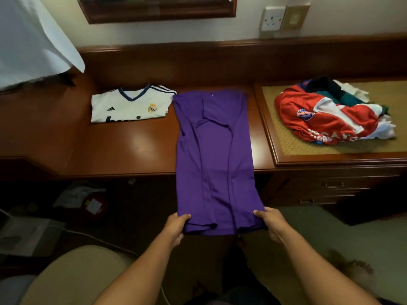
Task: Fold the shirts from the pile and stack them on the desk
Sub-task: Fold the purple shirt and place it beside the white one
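Purple shirt (214, 159) draping off desk (136, 146) at centre frame, left hand (176, 227) and right hand (269, 225) pinching its lower hem corners

fingers (174, 236) under purple shirt (213, 150), perhaps curled

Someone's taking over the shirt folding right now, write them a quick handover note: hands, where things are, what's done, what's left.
Left hand grips the bottom-left corner of the purple shirt; right hand grips the bottom-right corner.
The purple shirt lies lengthwise on the desk, sides already folded in, hem hanging past the front edge.
Done: the white jersey sits folded to its left.
Left: fold the purple shirt's hem up, stack it on the white jersey, then work through the pile on the mat at the right, red jersey on top.
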Motion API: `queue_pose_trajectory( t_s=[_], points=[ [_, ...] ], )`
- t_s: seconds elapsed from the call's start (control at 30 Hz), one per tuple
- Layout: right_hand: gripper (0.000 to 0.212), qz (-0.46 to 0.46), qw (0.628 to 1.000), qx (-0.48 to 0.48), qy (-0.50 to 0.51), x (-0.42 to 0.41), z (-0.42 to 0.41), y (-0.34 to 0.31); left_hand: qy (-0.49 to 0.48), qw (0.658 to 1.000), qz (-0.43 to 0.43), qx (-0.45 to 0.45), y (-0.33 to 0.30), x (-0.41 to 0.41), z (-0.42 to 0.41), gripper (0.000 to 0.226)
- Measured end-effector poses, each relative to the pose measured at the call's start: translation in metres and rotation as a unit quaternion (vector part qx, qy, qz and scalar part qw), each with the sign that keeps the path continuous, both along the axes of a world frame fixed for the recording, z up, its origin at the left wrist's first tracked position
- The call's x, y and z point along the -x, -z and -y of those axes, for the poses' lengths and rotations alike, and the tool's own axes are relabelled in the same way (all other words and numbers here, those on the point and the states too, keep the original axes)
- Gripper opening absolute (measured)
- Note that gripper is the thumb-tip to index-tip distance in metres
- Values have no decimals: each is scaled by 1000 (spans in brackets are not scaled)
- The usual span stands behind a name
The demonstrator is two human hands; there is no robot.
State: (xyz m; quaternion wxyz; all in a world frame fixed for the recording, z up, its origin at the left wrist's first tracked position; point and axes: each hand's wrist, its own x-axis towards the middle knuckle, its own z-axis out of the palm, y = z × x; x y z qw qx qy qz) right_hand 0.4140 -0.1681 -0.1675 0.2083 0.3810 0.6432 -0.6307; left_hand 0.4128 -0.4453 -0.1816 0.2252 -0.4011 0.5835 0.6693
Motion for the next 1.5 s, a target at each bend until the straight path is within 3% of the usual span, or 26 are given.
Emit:
queue_pose_trajectory(
  t_s=[0.17,0.47,0.7,0.83,0.97,1.1,1.5],
  points=[
    [8,-33,999,-15,2,3,2,-19,-13,999,-24,26,-17,1,2,18],
    [10,-85,988,-129,22,31,24,-49,-55,990,-57,117,-42,25,8,21],
    [13,-130,970,-207,10,74,26,-80,-20,965,-151,214,-74,64,0,64],
    [26,-144,971,-188,22,115,20,-89,1,967,-169,191,-72,107,-2,13],
    [16,-104,989,-103,38,164,8,-84,-18,988,-120,92,-67,152,0,19],
    [19,-67,994,-38,73,210,2,-75,-63,994,-85,17,-67,192,3,18],
    [6,36,994,31,93,304,2,-38,-136,989,7,-59,-41,283,4,10]
  ],
)
